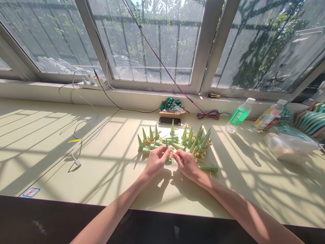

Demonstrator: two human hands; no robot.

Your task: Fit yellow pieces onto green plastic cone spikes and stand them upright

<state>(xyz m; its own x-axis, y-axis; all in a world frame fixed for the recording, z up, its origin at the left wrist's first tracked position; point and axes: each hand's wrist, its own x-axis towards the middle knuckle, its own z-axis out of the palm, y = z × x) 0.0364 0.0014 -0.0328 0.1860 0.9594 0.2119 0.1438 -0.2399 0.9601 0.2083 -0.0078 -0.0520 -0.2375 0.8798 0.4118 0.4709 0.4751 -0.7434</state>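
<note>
Both my hands meet at the middle of a pale green table, just in front of a cluster of several green cone-shaped plastic spikes with small yellow parts among them. My left hand has its fingers curled round one green spike that stands between the hands. My right hand pinches a small yellow piece at the spike's side. One more green spike lies on its side just right of my right hand.
A black phone and a small box with green wire sit behind the cluster. Two bottles and plastic bags lie at the right. White cable trails at the left; red-black wires run from the window.
</note>
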